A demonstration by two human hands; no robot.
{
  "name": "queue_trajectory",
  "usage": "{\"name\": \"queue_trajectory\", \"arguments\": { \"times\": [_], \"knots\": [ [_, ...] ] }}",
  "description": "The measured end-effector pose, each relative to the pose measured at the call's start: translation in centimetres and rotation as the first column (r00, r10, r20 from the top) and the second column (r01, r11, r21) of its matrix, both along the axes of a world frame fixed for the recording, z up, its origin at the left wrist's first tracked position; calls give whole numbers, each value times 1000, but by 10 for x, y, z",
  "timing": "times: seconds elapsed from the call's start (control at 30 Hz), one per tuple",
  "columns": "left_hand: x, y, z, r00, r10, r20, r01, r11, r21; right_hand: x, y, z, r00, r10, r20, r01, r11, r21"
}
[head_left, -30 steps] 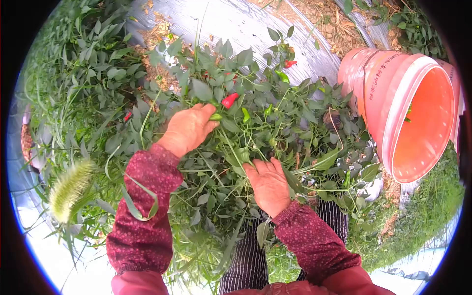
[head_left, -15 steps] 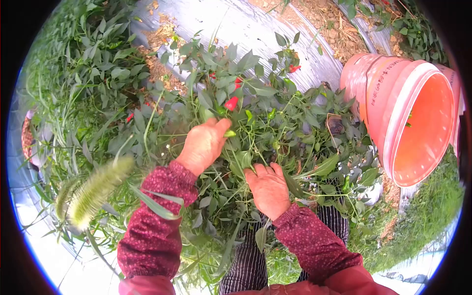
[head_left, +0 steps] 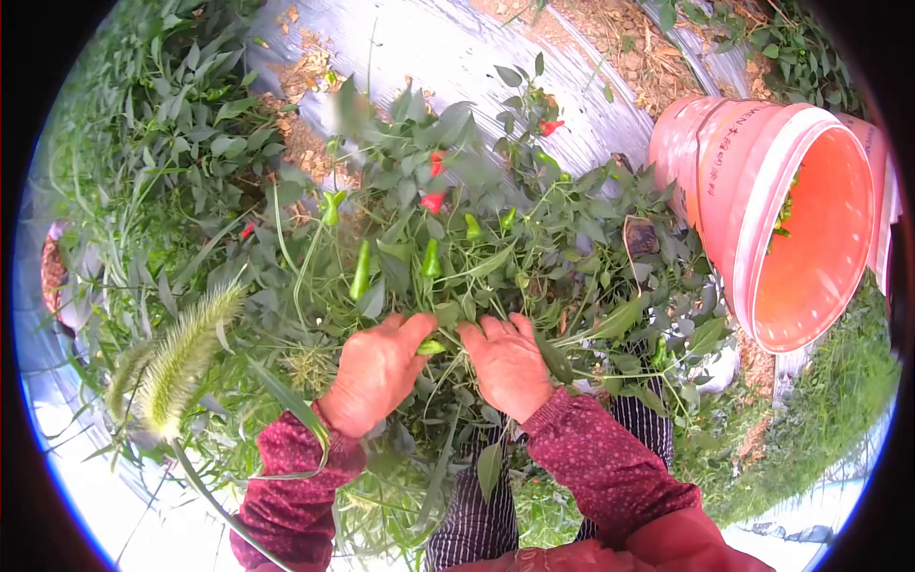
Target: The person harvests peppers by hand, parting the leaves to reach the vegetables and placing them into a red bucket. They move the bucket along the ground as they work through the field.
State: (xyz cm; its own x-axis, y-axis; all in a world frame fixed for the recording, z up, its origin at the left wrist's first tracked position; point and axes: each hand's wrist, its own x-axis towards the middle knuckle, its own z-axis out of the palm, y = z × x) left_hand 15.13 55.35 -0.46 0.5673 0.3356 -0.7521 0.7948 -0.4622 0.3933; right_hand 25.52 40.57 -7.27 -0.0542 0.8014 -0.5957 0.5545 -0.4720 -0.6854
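Note:
My left hand (head_left: 376, 372) is closed low in the pepper plant, with a green pepper (head_left: 431, 347) between its thumb and fingers. Close beside it on the right, my right hand (head_left: 505, 367) has its fingers curled into the leaves and stems; what they hold, if anything, is hidden. Just above the hands hang a long green pepper (head_left: 360, 271) and a shorter green one (head_left: 432, 258). Higher on the plant are a red pepper (head_left: 434, 202) and another red one (head_left: 550, 127).
A pink bucket (head_left: 710, 181) lies tipped at the right, its mouth toward me, with some green inside. A fuzzy grass head (head_left: 186, 357) rises at the left. Silvery plastic film (head_left: 419, 48) covers soil beyond the plant. My striped trouser legs are below.
My left hand has moved down toward me, still with a green pepper, and is now beside my right hand. The upper branches have shifted, and more green peppers show.

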Motion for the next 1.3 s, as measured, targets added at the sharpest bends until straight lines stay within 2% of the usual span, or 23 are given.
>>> {"name": "queue_trajectory", "arguments": {
  "times": [0.03,0.1,0.13,0.17,0.23,0.27,0.3,0.43,0.5,0.63,0.67,0.7,0.73,0.8,0.83,0.9,0.93,0.97,1.03,1.1,1.17,1.27,1.3],
  "knots": [
    [-2,-1,2,999,22,-25,-22,1000,3,0,2,2,1000,1,-2,-1,1000,2],
    [-4,-11,4,996,89,29,-89,996,-10,5,9,6,944,-281,-171,295,953,63],
    [-4,-23,6,983,154,95,-152,988,-30,11,12,7,908,-329,-259,352,935,46],
    [-4,-33,8,963,221,157,-215,975,-55,11,14,7,907,-328,-264,351,935,44],
    [1,-39,15,965,257,52,-254,966,-56,11,14,7,934,-228,-274,255,965,65],
    [5,-37,17,957,273,94,-267,961,-73,4,6,1,936,-240,-257,298,930,216],
    [5,-37,19,947,293,131,-283,955,-90,4,3,0,937,-237,-258,294,932,211],
    [1,-42,25,923,370,102,-352,922,-160,4,2,-3,932,-177,-317,225,967,119],
    [2,-42,29,941,327,84,-313,939,-145,3,3,-2,915,-134,-380,134,991,-27],
    [6,-37,40,969,246,-21,-246,962,-115,3,11,9,979,-18,-203,12,1000,-27],
    [5,-35,42,961,275,13,-271,953,-137,-4,8,8,974,-156,-163,171,982,81],
    [4,-33,44,952,303,44,-292,943,-162,-3,8,9,974,-158,-164,173,982,78],
    [5,-29,49,881,470,47,-396,789,-469,0,10,9,973,-139,-185,150,987,48],
    [11,-28,65,887,460,46,-375,773,-511,12,19,14,932,-178,-316,137,980,-147],
    [12,-30,71,889,455,48,-356,754,-551,8,16,14,931,-178,-320,135,979,-150],
    [3,-23,69,876,472,100,-358,775,-521,-2,11,10,996,-31,-78,29,999,-21],
    [4,-18,72,864,501,52,-425,782,-456,-2,7,10,976,-176,-131,195,969,150],
    [6,-13,75,846,533,3,-491,782,-384,-1,7,7,975,-176,-133,196,969,153],
    [13,-11,73,824,563,-64,-544,753,-369,7,12,2,932,-140,-333,165,985,47],
    [6,-19,52,807,589,54,-520,750,-408,12,11,0,926,-140,-350,174,982,68],
    [-1,-29,30,797,594,109,-491,743,-455,9,8,-11,778,-200,-595,206,977,-58],
    [-10,-45,13,542,839,54,-631,448,-633,7,1,-20,819,-119,-561,134,991,-14],
    [-11,-44,11,540,840,53,-632,446,-634,6,-1,-23,837,-74,-542,94,996,10]
  ]
}}
